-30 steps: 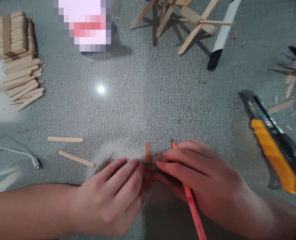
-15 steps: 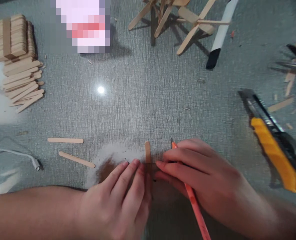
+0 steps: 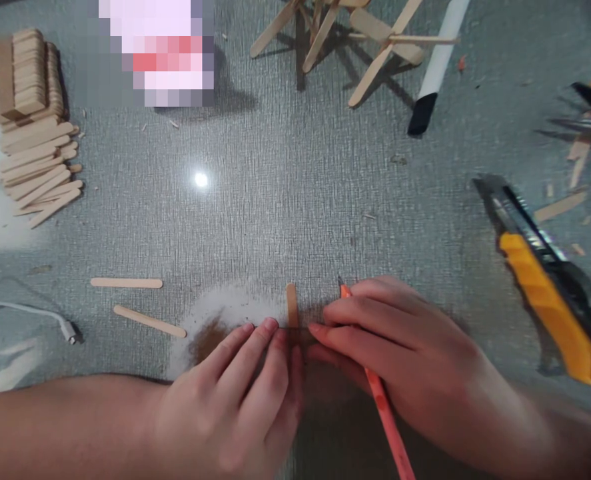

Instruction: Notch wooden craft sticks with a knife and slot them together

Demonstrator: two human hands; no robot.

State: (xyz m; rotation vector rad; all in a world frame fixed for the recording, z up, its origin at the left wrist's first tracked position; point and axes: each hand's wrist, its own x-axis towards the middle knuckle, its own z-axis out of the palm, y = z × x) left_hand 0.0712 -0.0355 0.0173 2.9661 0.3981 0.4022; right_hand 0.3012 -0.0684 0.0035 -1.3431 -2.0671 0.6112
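Note:
A wooden craft stick (image 3: 292, 305) stands nearly vertical in the view, its lower part hidden between my hands. My left hand (image 3: 245, 393) is closed at the stick's left side, fingertips pressed together and thumb low along it. A thin, dark straight edge (image 3: 301, 328) crosses the stick between both hands; what it belongs to is unclear. My right hand (image 3: 395, 353) is closed around an orange-red pencil (image 3: 388, 417), its dark tip pointing away from me. The right index fingertip touches the end of that straight edge.
Two loose craft sticks (image 3: 126, 283) lie left, near a white cable (image 3: 35, 308). Bundled sticks (image 3: 12, 77) are piled far left. A yellow box cutter (image 3: 545, 287) lies right. Glued stick frames (image 3: 385, 47) and a white-and-black tool (image 3: 438, 73) sit at the back. Pale powder (image 3: 235, 300) marks the table.
The view has shifted slightly, so the table's things sit a little further left. My hands keep nearly the same pose around the stick and pencil.

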